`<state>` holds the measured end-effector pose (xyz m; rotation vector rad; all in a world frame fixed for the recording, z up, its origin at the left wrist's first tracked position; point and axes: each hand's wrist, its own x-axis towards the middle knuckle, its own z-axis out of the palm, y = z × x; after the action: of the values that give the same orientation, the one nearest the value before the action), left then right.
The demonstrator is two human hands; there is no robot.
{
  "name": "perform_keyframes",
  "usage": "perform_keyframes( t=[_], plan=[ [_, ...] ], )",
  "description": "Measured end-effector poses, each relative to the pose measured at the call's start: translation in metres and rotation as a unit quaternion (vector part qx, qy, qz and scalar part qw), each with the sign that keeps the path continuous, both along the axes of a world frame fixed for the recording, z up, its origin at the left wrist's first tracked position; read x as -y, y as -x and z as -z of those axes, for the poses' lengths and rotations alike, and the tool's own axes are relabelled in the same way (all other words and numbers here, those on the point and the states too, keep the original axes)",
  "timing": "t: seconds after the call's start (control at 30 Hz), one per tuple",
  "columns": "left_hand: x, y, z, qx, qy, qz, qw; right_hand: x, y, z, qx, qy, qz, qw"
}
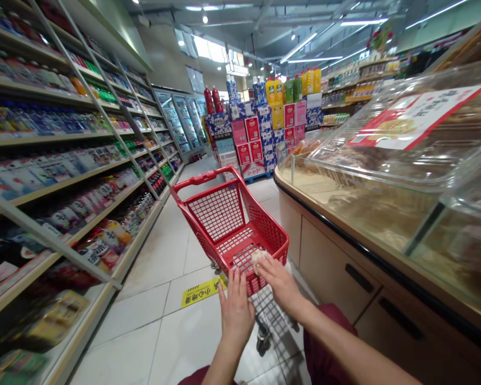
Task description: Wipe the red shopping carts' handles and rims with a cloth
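Right now, the red cart [269,222] is directly in front of the person, mid-aisle, w/ its handle [202,177] at the far end & its near rim under both hands. R hand [276,280] reaches over that rim, fingers bent round a small pale wad [258,261], so its grip is closed on it; material's too unclear to tell. The wad sits at the rim's inner side, approx. mid-width. L hand [237,307] is just beside, grip open: fingers straight & slightly spread, palm down, tips at the rim; can't tell if they're pressing or only near it. A caster [263,339] shows below, btwn the forearms, & part of the person's dark red trousers [324,342] is visible under the R arm.

On the floor [132,315], L of the cart, there's a yellow sticker [202,291] w/ dark characters. Tall shelving [144,230] w/ bottles & packs runs along the L side. On the R, a wood-fronted counter [292,230] w/ black pulls [359,278] carries clear plastic packs [412,117], the big one w/ a red-white label. Beyond the cart: stacked boxes [254,141] topped w/ red, yellow & green bottles [274,92], plus glass-door fridges [184,122] at back L.
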<state>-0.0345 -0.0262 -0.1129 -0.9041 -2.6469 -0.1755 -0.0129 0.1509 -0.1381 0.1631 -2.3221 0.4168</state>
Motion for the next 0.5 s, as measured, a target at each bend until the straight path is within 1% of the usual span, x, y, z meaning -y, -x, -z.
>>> perform_keyframes(
  t=[0.1,0.13,0.2,0.3,0.4,0.43,0.5],
  plan=[
    [0.001,0.000,0.001,0.003,0.016,0.006,1.000,-0.018,0.001,-0.001,-0.012,0.050,0.081,0.995],
    [0.001,0.000,0.002,0.003,0.016,0.004,1.000,-0.022,0.001,-0.001,-0.017,0.058,0.095,0.994],
    [0.001,0.000,0.004,0.000,0.012,-0.007,1.000,-0.023,-0.002,0.005,-0.028,0.049,0.079,0.995],
    [0.001,0.001,0.007,-0.004,0.009,-0.007,1.000,-0.013,-0.014,0.030,-0.037,0.019,0.032,0.999],
    [0.004,0.001,0.008,-0.008,0.009,0.007,1.000,-0.011,-0.034,0.054,0.009,0.029,0.045,0.999],
    [0.005,0.001,0.008,-0.010,0.008,0.008,1.000,-0.014,-0.039,0.057,0.030,0.036,0.048,0.998],
    [0.006,0.001,0.008,-0.013,0.008,0.005,1.000,-0.026,-0.046,0.051,0.041,0.054,0.047,0.997]
  ],
)
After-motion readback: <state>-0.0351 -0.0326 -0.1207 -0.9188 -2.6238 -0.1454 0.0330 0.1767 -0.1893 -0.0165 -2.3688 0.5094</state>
